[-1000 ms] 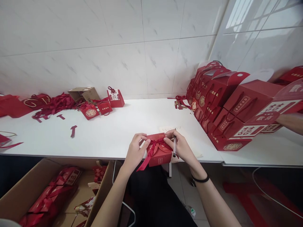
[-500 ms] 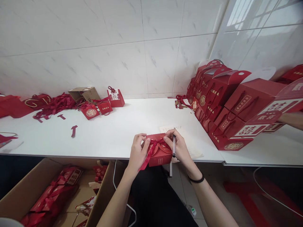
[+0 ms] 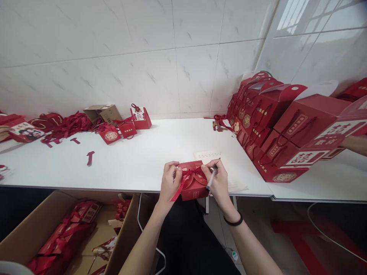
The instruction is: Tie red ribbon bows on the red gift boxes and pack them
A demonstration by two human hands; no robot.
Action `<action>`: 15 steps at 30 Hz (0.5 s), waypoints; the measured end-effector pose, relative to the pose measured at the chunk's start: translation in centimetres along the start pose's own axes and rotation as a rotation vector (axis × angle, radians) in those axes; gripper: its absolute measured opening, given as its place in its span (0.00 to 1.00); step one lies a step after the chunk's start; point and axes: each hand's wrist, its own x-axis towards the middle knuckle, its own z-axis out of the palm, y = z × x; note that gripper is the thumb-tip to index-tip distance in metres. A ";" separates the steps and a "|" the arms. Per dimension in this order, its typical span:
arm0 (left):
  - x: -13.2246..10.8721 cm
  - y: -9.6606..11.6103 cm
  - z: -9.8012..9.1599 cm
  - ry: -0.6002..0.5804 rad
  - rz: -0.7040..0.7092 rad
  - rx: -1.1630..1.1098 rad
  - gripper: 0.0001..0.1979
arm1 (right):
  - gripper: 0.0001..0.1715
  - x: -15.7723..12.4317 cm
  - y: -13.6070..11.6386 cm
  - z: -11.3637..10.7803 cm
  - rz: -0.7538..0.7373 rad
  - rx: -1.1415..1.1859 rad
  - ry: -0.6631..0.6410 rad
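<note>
Precariously near the edge: a small box, a half-held bow and a pen in the way

Broadly, the white table [image 3: 137, 160] had room to spare, yet the small red gift box [image 3: 194, 188] sat right at its near edge, directly in front of the person. A firm tug could, I judge, drag it off toward the lap or the open cardboard carton [image 3: 23, 233] below left. The large red handled boxes [image 3: 289, 126] stacked at the right stood well apart from it. Another person's arm [image 3: 354, 144] reached among them, though, and a nudge there might topple the pile.

The left hand [image 3: 169, 184] pinched the red ribbon [image 3: 187, 178] at the knot on top of the box. The right hand [image 3: 220, 184] had thumb and forefinger closed at the bow's other side while clamping a pen [image 3: 211, 178] between its fingers. Uneven pulling could slacken or skew the bow. The pen's lower end, close to the box, might mark the card or ribbon, or the pen might slip free.

As for writing, the large boxes carried big red Chinese characters on white panels and gold characters on round and oblong labels. None was sharp enough to read with confidence. The small box bore a tiny pale label on its front, which was illegible. Faint handwritten lines on the paper sheet [image 3: 210, 156] just behind it could not be read either.
</note>
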 end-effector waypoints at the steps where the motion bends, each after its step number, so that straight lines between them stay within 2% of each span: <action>1: 0.0 -0.1 0.0 -0.013 -0.013 -0.018 0.15 | 0.14 0.1 0.0 -0.2 0.010 -0.022 -0.023; 3: 0.1 -0.2 -0.4 -0.033 -0.070 -0.074 0.15 | 0.13 0.4 0.1 -0.9 0.014 -0.086 -0.047; 5: 0.4 0.0 -1.2 -0.001 -0.127 -0.139 0.13 | 0.13 1.0 0.2 -2.0 -0.020 -0.148 -0.007; 7: 0.8 0.7 -2.3 0.042 -0.088 -0.152 0.11 | 0.13 1.6 0.6 -3.4 -0.054 -0.180 0.066; 8: 1.1 1.3 -2.8 0.019 -0.024 -0.119 0.11 | 0.14 2.0 0.9 -4.2 -0.059 -0.188 0.102; 10: 1.6 2.7 -3.5 -0.156 0.146 0.022 0.17 | 0.14 2.7 1.7 -5.6 -0.051 -0.222 0.180; 13: 2.0 4.3 -3.1 -0.505 0.305 0.227 0.34 | 0.15 3.3 3.2 -7.1 -0.030 -0.321 0.241; 15: 2.1 4.5 -2.4 -0.591 0.330 0.235 0.37 | 0.17 3.5 4.2 -7.7 0.007 -0.393 0.196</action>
